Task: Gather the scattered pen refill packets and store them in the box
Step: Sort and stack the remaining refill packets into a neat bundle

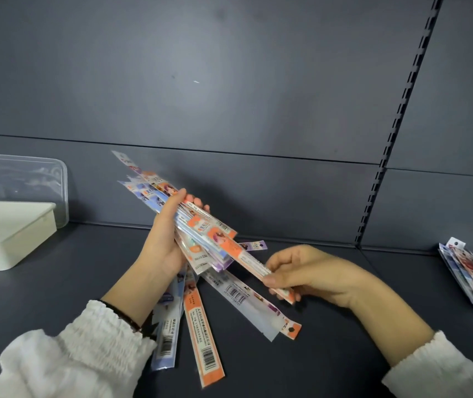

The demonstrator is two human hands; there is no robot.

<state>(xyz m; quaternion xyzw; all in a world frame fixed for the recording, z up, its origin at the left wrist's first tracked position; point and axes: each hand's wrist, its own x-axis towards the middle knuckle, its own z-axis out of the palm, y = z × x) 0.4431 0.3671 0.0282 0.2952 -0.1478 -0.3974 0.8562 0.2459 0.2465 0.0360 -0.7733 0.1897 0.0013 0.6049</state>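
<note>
Your left hand (164,239) curls round a fanned bundle of refill packets (200,225), your right hand (307,271) pinches one orange packet (243,255) by its end, loose packets (200,334) lie half hidden beneath, and the white box (11,234) is cut off at left.

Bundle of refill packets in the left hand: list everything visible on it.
The bundle is a fanned stack of long, narrow, glossy plastic-looking sleeves printed orange, blue and purple, some with barcodes. The left hand grips it around the middle, off the shelf, slanting from upper left to lower right. The right hand pinches the lower end of one orange packet on its top. Loose packets lie on the shelf below.
</note>
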